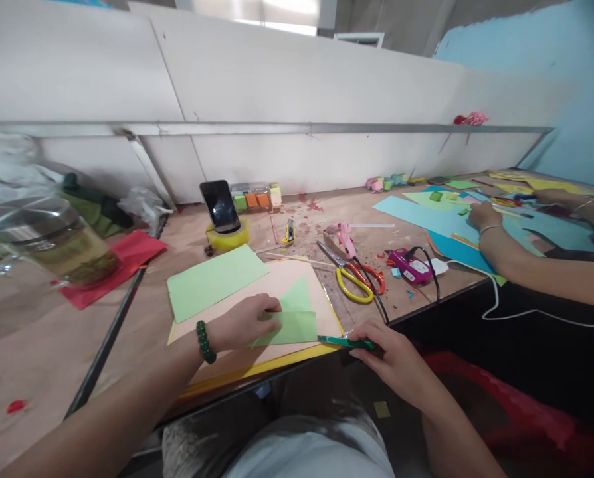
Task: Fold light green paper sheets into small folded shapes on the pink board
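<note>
My left hand (244,320), wearing a green bead bracelet (206,342), has its fingers curled and pressed onto a folded piece of light green paper (299,326). A pointed flap of that paper shows behind the fold. In my right hand (391,352) is a slim green craft knife (344,342); its tip touches or nearly touches the paper's right edge. Underneath lies a pale peach sheet (237,366) with yellow board (272,364) along its front edge. Another light green sheet (217,279) lies flat behind my left hand.
Scissors (354,282), a pink glue gun (345,239) and a purple device (411,265) with cords lie right. A phone (220,206) on a tape roll (230,237) and a yellow cutter (289,231) stand behind. Left is a glass jar (52,245). Another person's hand (485,218) works at far right.
</note>
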